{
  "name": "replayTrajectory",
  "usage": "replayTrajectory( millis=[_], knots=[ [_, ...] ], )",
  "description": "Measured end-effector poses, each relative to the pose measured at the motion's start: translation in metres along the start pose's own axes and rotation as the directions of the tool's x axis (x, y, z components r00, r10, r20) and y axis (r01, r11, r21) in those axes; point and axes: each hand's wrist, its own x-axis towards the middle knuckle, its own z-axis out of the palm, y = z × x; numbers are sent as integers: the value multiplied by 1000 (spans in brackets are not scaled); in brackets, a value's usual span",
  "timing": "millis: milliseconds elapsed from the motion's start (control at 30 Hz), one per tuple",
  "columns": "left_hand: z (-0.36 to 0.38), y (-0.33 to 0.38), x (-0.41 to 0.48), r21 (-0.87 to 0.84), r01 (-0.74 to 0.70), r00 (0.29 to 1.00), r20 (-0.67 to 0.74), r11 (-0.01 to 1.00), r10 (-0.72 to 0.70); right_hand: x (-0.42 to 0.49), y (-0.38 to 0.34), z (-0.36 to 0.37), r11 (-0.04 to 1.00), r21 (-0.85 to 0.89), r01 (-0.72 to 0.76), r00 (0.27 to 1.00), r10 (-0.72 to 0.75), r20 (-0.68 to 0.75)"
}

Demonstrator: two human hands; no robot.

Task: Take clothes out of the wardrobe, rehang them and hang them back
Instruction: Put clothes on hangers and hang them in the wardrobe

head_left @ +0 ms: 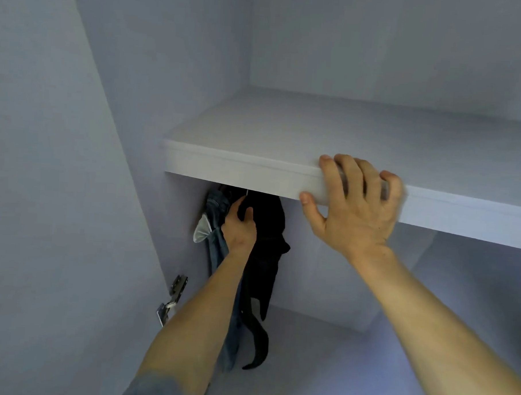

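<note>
Head view: take-out step, I judge. Left hand (240,226) clamps black garment (270,257) under shelf (239,166), jeans (215,213) at its 9 o'clock. Right hand (354,207) grips shelf edge. Next: lift off hidden rail, pull out.

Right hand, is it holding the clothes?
No, the right hand grips the shelf edge, while the left hand holds the black garment.

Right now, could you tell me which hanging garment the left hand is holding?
The black garment, right of the blue jeans; the left hand grips it near its top.
</note>
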Motion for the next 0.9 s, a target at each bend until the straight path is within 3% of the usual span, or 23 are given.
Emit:
replayTrajectory(
  millis=[233, 333, 500, 633, 900],
  knots=[
    [-9, -15, 10, 43, 29, 997, -69, 999, -26, -5, 3, -2, 1000, 9, -5, 1000, 4, 23],
    [-27, -15, 26, 174, 41, 989, -147, 984, -15, -7, -1, -2, 999, 31, -16, 999, 14, 47],
    [-38, -23, 17, 389, -2, 990, -126, 921, 55, -9, -3, -2, 997, 70, -35, 996, 29, 83],
    [-41, -22, 7, 428, -89, 995, 6, 899, 95, -9, -1, 2, 996, 79, -44, 994, 37, 99],
    [-94, -18, -36, 526, -43, 968, 233, 850, -96, -11, -3, -6, 989, 128, -73, 981, 49, 185]
  ],
)
